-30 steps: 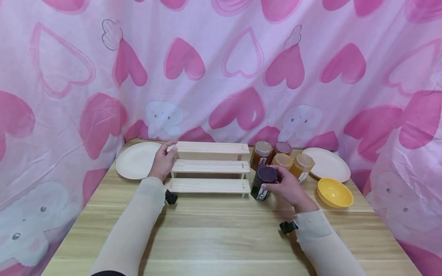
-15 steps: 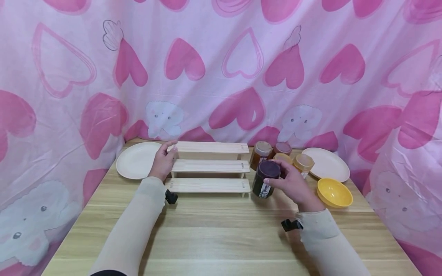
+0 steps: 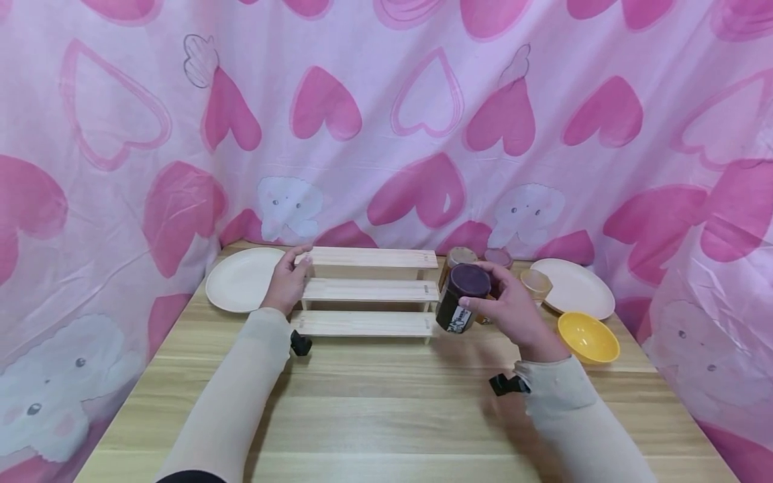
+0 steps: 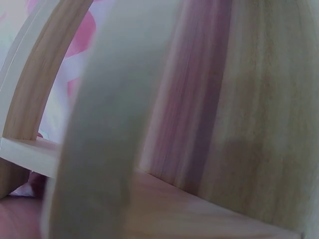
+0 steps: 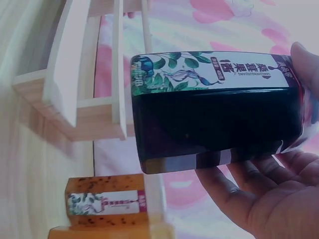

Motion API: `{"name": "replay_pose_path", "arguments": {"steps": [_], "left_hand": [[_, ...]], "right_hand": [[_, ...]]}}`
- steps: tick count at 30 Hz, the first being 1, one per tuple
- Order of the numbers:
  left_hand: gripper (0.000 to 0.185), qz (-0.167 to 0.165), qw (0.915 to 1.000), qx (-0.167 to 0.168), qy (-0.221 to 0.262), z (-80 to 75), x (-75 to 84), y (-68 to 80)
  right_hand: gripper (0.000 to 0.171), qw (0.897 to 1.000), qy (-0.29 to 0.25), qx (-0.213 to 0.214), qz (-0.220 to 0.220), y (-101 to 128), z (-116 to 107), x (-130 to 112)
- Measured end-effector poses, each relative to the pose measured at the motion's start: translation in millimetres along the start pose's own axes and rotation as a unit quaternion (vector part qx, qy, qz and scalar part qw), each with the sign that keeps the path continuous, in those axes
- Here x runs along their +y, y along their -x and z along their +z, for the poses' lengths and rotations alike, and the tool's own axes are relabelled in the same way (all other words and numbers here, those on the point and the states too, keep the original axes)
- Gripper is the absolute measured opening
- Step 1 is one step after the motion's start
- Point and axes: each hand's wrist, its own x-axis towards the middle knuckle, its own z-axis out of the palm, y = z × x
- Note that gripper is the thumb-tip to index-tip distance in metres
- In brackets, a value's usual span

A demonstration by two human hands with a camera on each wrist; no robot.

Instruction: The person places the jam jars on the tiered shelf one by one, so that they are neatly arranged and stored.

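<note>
R hand tight round dk jar, others part-hidden; L hand grip unclear.

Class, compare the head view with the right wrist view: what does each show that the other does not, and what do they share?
Only the head view shows two pale plates and a yellow bowl. Only the right wrist view shows the green leaf artwork on the dark jar's label clearly, and dark specks inside an orange jar. Both show the right hand holding the dark jar, the wooden rack and the pink-heart curtain.
</note>
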Motion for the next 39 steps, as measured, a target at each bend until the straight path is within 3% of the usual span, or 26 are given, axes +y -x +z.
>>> {"name": "replay_pose_path", "arguments": {"steps": [4,9,13,22,31,39], "left_hand": [[0.042,0.003,0.9996,0.009,-0.026,-0.1,-17.0,-11.0],[0.042,0.011,0.9989,0.016,-0.042,-1.3,-23.6,-14.2],[0.041,0.016,0.9991,0.016,-0.036,-1.7,-24.9,-15.3],[0.040,0.003,0.9996,0.015,-0.025,-2.8,-24.8,-15.6],[0.041,0.009,0.9998,0.010,-0.012,-4.7,-22.2,-12.5],[0.039,0.009,0.9999,0.001,0.008,-2.3,-22.5,-13.3]], "right_hand": [[0.065,1.000,0.004,0.002,0.000,-6,1,-9],[0.065,1.000,-0.005,-0.004,-0.017,-15,4,-19],[0.063,0.999,-0.020,-0.010,-0.025,-23,7,-28],[0.069,0.999,-0.036,-0.026,0.020,-39,19,-54],[0.065,0.995,-0.082,-0.035,-0.047,-64,42,-65],[0.066,0.992,-0.111,-0.042,-0.051,-85,65,-68]]}}
